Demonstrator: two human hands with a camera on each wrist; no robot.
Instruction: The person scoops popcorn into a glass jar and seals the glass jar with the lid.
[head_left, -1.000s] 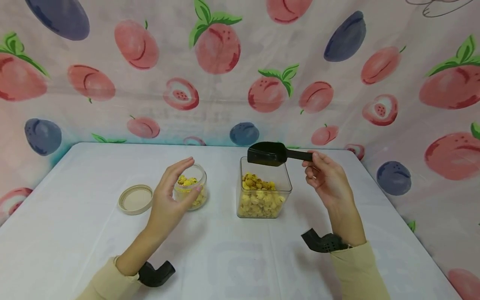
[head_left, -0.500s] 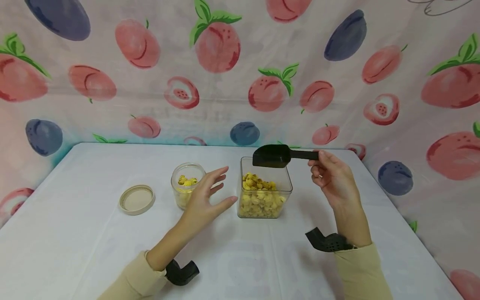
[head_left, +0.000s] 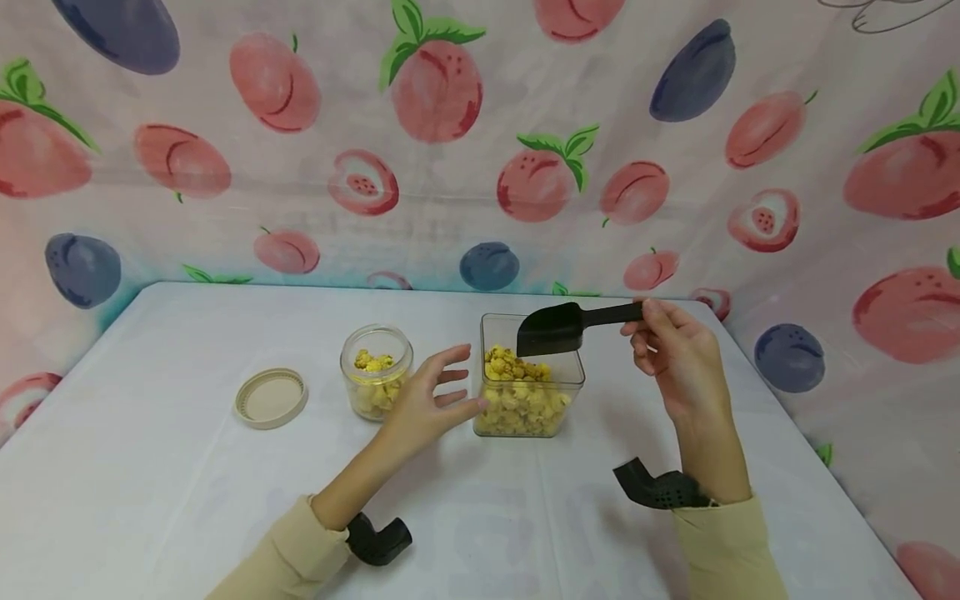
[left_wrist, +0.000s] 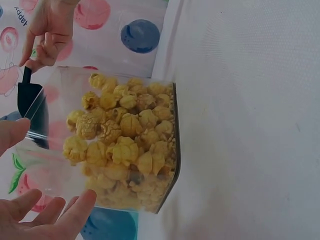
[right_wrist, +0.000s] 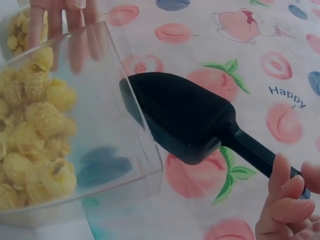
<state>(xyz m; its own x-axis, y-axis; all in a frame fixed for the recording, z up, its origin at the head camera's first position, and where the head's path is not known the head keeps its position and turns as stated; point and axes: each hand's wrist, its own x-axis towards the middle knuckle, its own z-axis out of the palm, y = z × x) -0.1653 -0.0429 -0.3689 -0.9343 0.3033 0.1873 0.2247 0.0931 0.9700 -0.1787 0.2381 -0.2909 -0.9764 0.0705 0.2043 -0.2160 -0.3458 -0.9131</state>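
Note:
My right hand [head_left: 681, 354] pinches the end of a black scoop's handle. The scoop [head_left: 551, 331] hangs over the mouth of a clear square container [head_left: 529, 408] that is partly filled with yellow popcorn [left_wrist: 117, 135]. In the right wrist view the scoop [right_wrist: 182, 112] has its tip at the container's rim. Beside the container's left side is my left hand [head_left: 426, 408], fingers spread and relaxed, holding nothing. Its thumb looks close to the wall; whether it touches, I cannot tell. A round clear jar [head_left: 373, 379] with popcorn in it stands behind that hand, partly covered by it.
A beige round lid [head_left: 272, 398] lies on the white table [head_left: 150, 483], left of the jar. Fruit-patterned cloth [head_left: 435, 192] rises behind the table and along its right side.
My left hand has moved right, from the jar to the container's left side. The right hand has shifted slightly right with the scoop, whose head now sits lower and tilts down.

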